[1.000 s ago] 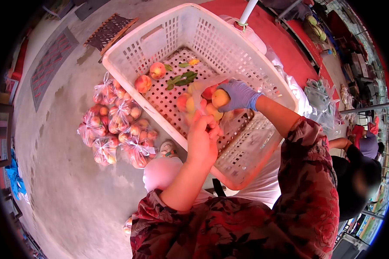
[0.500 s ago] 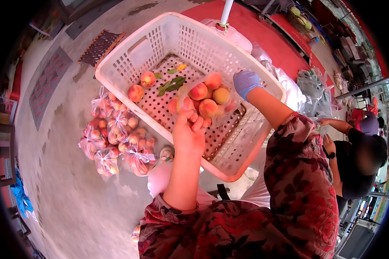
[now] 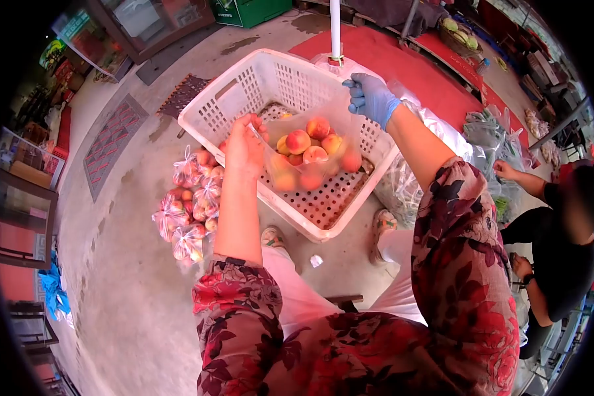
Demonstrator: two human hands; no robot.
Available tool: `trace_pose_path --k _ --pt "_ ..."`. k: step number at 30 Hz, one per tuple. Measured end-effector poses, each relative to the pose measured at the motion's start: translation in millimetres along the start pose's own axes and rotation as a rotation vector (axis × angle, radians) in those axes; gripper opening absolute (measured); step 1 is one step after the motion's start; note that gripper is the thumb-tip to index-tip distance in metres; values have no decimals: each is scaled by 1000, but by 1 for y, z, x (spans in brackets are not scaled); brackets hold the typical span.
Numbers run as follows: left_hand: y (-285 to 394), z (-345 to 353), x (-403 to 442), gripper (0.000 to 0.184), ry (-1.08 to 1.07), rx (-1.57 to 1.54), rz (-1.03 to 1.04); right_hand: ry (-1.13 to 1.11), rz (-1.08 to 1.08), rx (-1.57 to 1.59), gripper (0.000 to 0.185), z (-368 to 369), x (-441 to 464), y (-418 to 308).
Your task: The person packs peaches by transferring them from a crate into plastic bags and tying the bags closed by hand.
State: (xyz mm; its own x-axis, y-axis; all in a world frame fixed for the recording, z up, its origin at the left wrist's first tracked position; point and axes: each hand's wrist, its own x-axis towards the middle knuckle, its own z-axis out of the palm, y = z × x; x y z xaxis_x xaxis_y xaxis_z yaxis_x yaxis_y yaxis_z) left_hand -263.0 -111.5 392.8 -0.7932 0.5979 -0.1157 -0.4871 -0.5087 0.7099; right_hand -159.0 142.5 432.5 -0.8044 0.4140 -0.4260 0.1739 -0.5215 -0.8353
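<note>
A clear plastic bag (image 3: 284, 178) bulging with several red-and-yellow peaches (image 3: 315, 154) hangs between my hands, above a white slatted plastic crate (image 3: 211, 105). My bare left hand (image 3: 247, 146) pinches the bag's left edge with curled fingers. In a blue glove, my right hand (image 3: 371, 99) is closed on the upper right edge, so the bag's mouth is stretched wide. The crate's perforated floor shows around the bag. A loose peach in the crate is mostly hidden behind my left hand.
Several tied bags of peaches (image 3: 190, 198) lie on the concrete floor left of the crate. A white pole (image 3: 335, 33) rises at its far side. Plastic-wrapped goods (image 3: 409, 185) lie to the right, where another person (image 3: 554, 231) in black crouches. My shoes (image 3: 381, 231) are below.
Both hands have risen, lifting the peach bag higher and spreading it between them. My gloved right hand, earlier blurred inside the crate's right side, now grips the bag's edge. The view has shifted.
</note>
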Motion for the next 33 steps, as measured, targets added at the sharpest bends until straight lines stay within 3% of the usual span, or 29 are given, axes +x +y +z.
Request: trace_pose_path --k 4,7,11,12,14,15,16,18,20,22,25,26,32,33 --pt "43 36 -25 34 -197 74 46 -128 -189 36 29 5 -62 -36" --pt "79 71 -53 51 -358 63 134 -190 -385 78 31 8 -125 -61" --pt "122 120 -101 58 -653 52 247 -465 -587 209 27 -10 -189 -92" --pt "129 131 -113 58 -685 34 310 -729 -639 195 28 -24 -191 -103" --pt "143 154 -129 58 -748 -40 351 -513 -839 206 26 -7 -231 -113" --pt "150 159 -129 57 -830 -69 302 -768 -882 165 25 -16 -235 -124" --pt "159 162 -126 57 -914 -97 248 -850 -803 216 29 -10 -250 -129" --pt "160 168 -123 52 -1021 -146 107 -653 -851 266 29 -7 -267 -130" --pt "145 179 -130 45 -1074 -200 -56 -551 -780 222 34 -17 -274 -135" --pt "113 187 -141 44 -1042 -175 -153 -301 -648 26 35 -21 -293 -121" --pt "36 193 -169 40 -900 -160 -229 -331 -416 -43 45 -69 -259 -94" --pt "10 191 -179 38 -862 -183 -296 -13 -476 -173 28 -47 -294 -61" --pt "-138 135 -206 44 -691 -110 -543 -103 -281 -13 37 -144 -266 68" --pt "-79 178 -94 44 -616 -154 -568 -64 -220 9 36 -102 -183 -34"
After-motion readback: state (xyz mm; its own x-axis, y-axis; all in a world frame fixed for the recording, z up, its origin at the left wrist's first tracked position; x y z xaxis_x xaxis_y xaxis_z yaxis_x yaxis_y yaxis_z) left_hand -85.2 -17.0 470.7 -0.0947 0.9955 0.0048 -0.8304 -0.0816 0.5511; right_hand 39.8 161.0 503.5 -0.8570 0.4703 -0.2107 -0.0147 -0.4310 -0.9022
